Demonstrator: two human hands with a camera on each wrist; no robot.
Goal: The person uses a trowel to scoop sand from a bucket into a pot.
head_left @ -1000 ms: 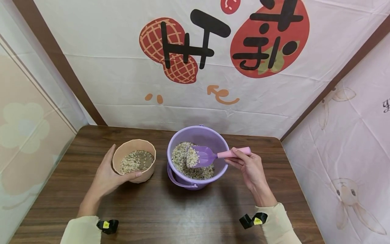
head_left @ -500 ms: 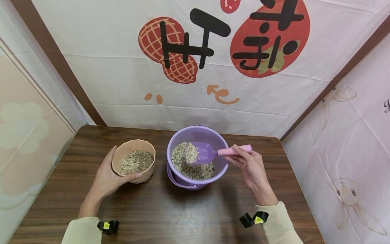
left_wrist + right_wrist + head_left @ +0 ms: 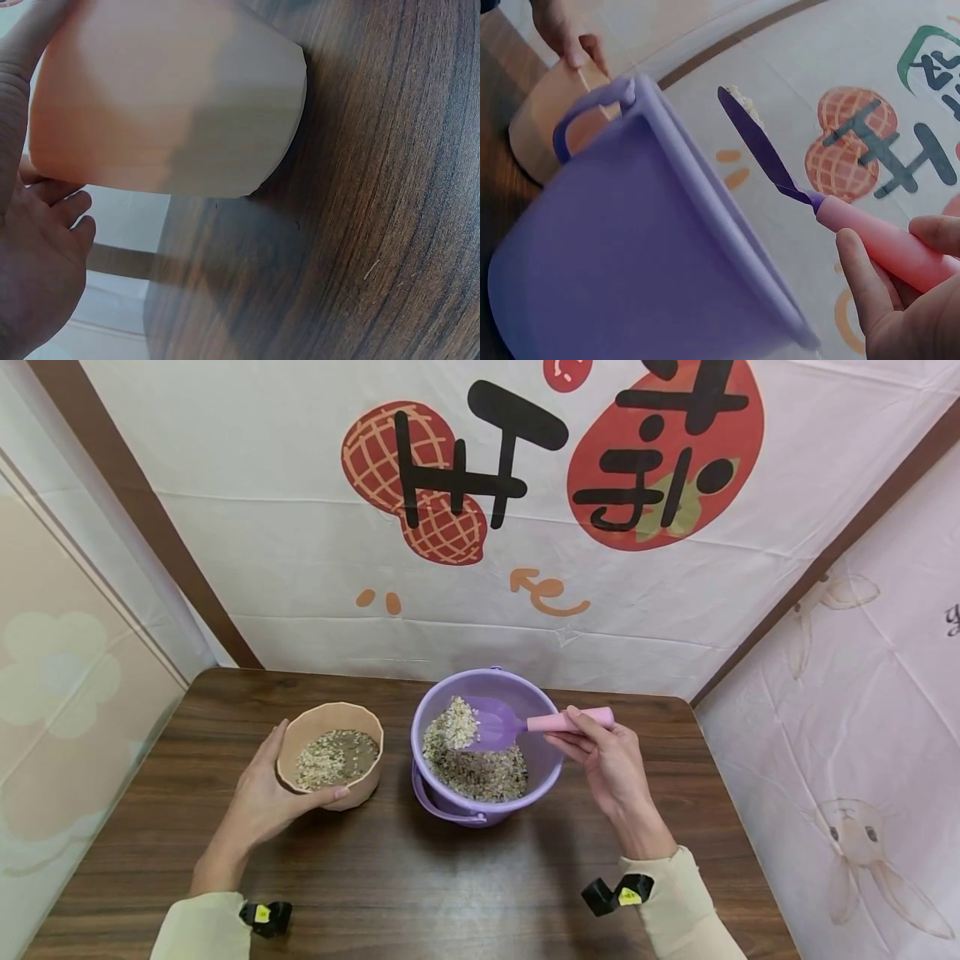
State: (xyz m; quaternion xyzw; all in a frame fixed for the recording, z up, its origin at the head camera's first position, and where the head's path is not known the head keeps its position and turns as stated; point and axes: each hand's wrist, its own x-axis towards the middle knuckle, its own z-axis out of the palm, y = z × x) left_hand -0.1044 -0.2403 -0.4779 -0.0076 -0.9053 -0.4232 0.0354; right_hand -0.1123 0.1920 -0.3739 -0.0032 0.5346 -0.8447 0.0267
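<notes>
Left to right. Left hand [image 3: 258, 797]: grip curled round the near-left side of the beige bowl [image 3: 362, 795], thumb along the near wall; both unchanged from half a second earlier. Bowl stood on the table [image 3: 420, 893], in from the left and far edges, bowl grains [image 3: 321, 763] covering part of its bottom. Narrow gap, then the purple bucket [image 3: 486, 809], also unmoved, near the far edge, bail [image 3: 446, 815] hanging on its near-left side, bucket grains [image 3: 483, 781] inside. Purple scoop [image 3: 497, 727] had shifted slightly left and toward the far side; the right wrist view showed it above the bucket rim, scoop load [image 3: 457, 724] near its tip. Right hand [image 3: 617, 768] had moved slightly left too; grip pinching the pink handle [image 3: 545, 723]. Broad open room on the table in front of the bucket, some to its right. Count: two hands, one bowl, one bucket, one scoop.
</notes>
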